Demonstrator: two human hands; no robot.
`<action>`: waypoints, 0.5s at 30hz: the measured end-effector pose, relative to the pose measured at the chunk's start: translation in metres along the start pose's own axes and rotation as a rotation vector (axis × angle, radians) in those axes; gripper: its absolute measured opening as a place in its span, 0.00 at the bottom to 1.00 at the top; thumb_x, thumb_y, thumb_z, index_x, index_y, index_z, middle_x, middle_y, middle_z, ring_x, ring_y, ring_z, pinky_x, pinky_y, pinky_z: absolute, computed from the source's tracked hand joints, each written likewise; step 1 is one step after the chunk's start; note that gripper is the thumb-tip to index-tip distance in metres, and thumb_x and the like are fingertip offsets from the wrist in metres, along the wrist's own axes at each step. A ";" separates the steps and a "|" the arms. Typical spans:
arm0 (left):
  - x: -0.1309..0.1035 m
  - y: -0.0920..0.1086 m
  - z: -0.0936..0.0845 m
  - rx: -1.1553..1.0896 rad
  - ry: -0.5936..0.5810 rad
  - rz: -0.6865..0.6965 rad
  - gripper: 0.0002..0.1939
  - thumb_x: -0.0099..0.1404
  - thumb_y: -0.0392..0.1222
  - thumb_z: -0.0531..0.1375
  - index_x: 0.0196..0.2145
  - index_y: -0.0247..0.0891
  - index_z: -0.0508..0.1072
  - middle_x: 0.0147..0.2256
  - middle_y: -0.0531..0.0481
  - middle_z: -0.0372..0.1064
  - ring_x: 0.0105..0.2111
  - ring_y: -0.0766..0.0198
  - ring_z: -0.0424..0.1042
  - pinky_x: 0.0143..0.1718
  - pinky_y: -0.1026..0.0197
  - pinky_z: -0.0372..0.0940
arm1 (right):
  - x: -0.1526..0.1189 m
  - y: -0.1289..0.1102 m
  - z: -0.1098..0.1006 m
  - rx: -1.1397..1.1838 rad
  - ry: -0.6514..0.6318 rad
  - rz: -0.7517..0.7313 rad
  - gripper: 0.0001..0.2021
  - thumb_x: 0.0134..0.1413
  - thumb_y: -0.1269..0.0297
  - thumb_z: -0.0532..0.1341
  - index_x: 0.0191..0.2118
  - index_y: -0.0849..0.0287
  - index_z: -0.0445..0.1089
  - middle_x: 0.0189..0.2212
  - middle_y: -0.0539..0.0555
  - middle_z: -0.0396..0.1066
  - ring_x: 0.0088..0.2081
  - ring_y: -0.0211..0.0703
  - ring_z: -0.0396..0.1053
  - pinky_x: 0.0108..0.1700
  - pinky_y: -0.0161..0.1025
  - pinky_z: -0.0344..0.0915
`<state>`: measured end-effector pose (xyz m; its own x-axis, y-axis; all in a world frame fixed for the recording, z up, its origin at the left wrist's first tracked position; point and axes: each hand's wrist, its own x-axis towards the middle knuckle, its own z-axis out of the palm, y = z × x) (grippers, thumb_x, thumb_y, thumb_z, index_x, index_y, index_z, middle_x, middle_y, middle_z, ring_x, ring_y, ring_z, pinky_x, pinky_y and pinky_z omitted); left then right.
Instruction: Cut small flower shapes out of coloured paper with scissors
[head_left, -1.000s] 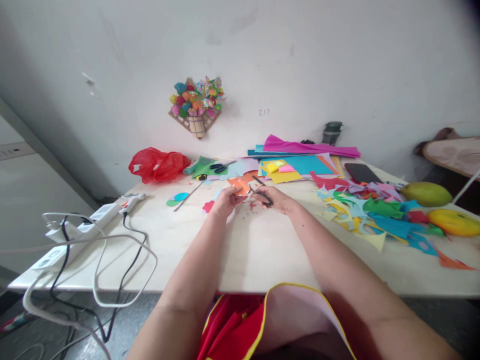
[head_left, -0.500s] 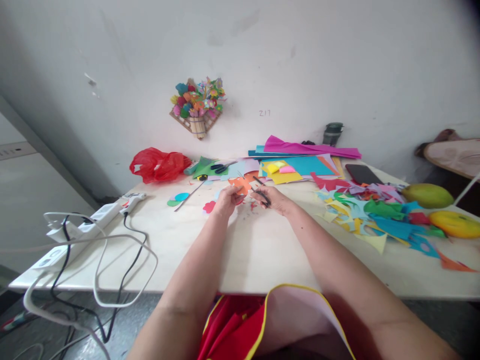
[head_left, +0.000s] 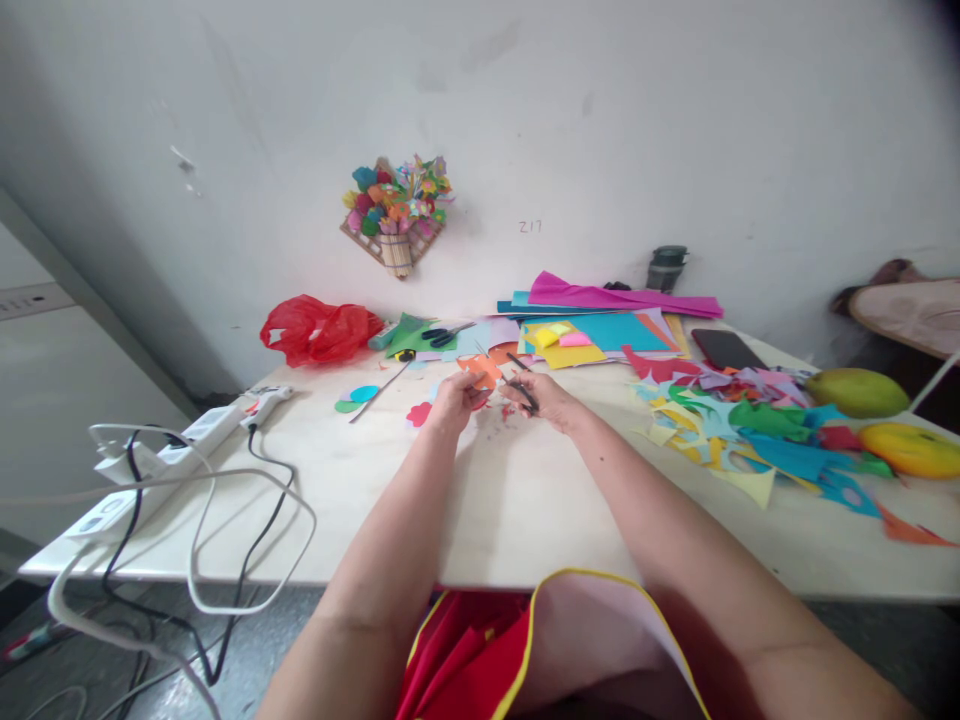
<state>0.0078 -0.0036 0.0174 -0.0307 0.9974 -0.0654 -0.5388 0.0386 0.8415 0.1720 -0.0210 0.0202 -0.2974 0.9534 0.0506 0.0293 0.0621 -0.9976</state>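
Near the middle of the table, my left hand (head_left: 459, 398) pinches an orange paper piece (head_left: 484, 373) at its lower left edge. Black-handled scissors (head_left: 528, 396) are in my right hand (head_left: 546, 398), their blades pointing up and left beside the orange paper. Small dark and red scraps (head_left: 498, 418) lie on the table between my hands. A red flower-shaped cutout (head_left: 418, 413) rests just left of my left hand. More orange paper (head_left: 504, 354) is behind the piece I hold.
Left: power strip (head_left: 169, 460) with cables, red plastic bag (head_left: 319, 330), blue paper circle (head_left: 364, 394). Behind: second scissors (head_left: 444, 336), colored sheets (head_left: 611, 332), dark cup (head_left: 666, 268). Right: phone (head_left: 726, 349), paper scraps (head_left: 772, 440), green mango (head_left: 855, 391), yellow fruit (head_left: 909, 448).
The scissor handles and the fingers of my right hand have shifted very slightly. My left hand keeps its pinch on the orange paper.
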 end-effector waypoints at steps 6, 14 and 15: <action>0.002 -0.001 -0.002 -0.012 -0.003 -0.001 0.05 0.45 0.30 0.63 0.24 0.32 0.74 0.23 0.47 0.74 0.25 0.63 0.74 0.34 0.61 0.70 | -0.002 -0.002 0.003 0.016 0.016 -0.009 0.15 0.43 0.58 0.73 0.27 0.58 0.67 0.13 0.44 0.61 0.16 0.30 0.54 0.19 0.29 0.52; 0.005 -0.001 -0.004 0.011 -0.002 0.018 0.07 0.45 0.31 0.65 0.25 0.32 0.74 0.24 0.48 0.74 0.26 0.63 0.74 0.36 0.59 0.71 | 0.001 -0.002 0.006 0.007 0.045 -0.002 0.14 0.41 0.62 0.74 0.26 0.59 0.67 0.12 0.45 0.62 0.15 0.31 0.54 0.17 0.29 0.53; 0.005 -0.001 -0.005 0.016 -0.002 0.022 0.07 0.45 0.31 0.65 0.25 0.32 0.74 0.24 0.48 0.74 0.26 0.63 0.74 0.36 0.59 0.71 | 0.001 -0.001 0.006 0.006 0.048 -0.002 0.14 0.41 0.62 0.74 0.26 0.59 0.67 0.12 0.45 0.62 0.15 0.31 0.55 0.17 0.29 0.53</action>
<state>0.0043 0.0015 0.0138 -0.0401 0.9981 -0.0458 -0.5242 0.0180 0.8514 0.1661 -0.0214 0.0214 -0.2516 0.9663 0.0549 0.0227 0.0626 -0.9978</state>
